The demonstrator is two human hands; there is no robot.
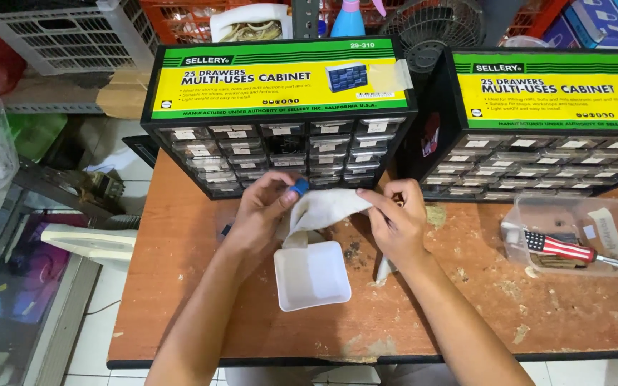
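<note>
My left hand (262, 212) pinches a small blue part (299, 187) between thumb and fingers, just in front of the left drawer cabinet (280, 114). A white cloth (327, 207) stretches between both hands; my right hand (398, 218) grips its right end. Below the cloth a small white square tray (312, 275) lies on the worn orange table (180, 286). The cloth's lower edge hangs down to the tray.
A second black drawer cabinet (538, 136) with a yellow-green top stands at the right. A clear plastic box (574, 236) holds a screwdriver (563, 248) with a striped handle. Crates, a fan (434, 25) and a spray bottle (348, 18) stand behind. The table's left edge drops to cluttered floor.
</note>
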